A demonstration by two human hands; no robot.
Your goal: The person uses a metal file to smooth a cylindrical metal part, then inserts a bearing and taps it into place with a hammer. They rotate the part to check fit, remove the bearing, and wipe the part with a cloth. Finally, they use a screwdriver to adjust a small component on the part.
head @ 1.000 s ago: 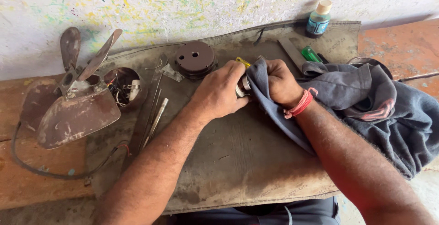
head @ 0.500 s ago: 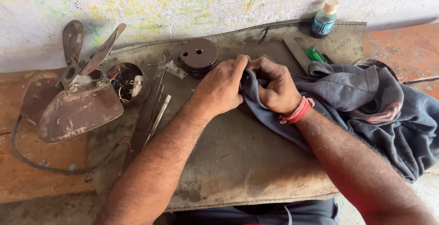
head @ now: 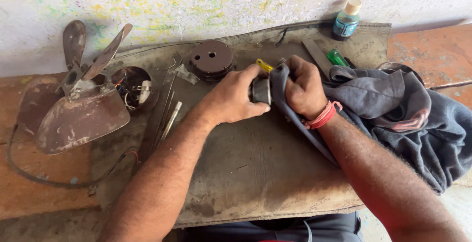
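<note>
Two hands meet over one small round metal part (head: 260,91) above the middle of the worktop (head: 255,173). The left hand (head: 231,99) has its grip clamped on the part from the left, thumb below and fingers curled over the top. The right hand (head: 302,87) presses one dark grey cloth (head: 393,114) against the part's right face, its grip bunched shut on the fabric; a red thread band (head: 323,117) circles that wrist. The part sits between both grips, half wrapped by the cloth, which trails off toward the right edge of the worktop.

Just behind the hands lies one yellow-handled tool (head: 264,65) and, further right, one green-handled tool (head: 337,57). One round brown cover plate (head: 211,59) rests near the back edge. At the back right corner stands one small bottle (head: 347,20) holding blue liquid, cap on. Left of the plate, one open round housing (head: 132,88) holds wires and a white piece. By the left edge lies one rusty fan blade set (head: 78,104), three blades visible.
</note>
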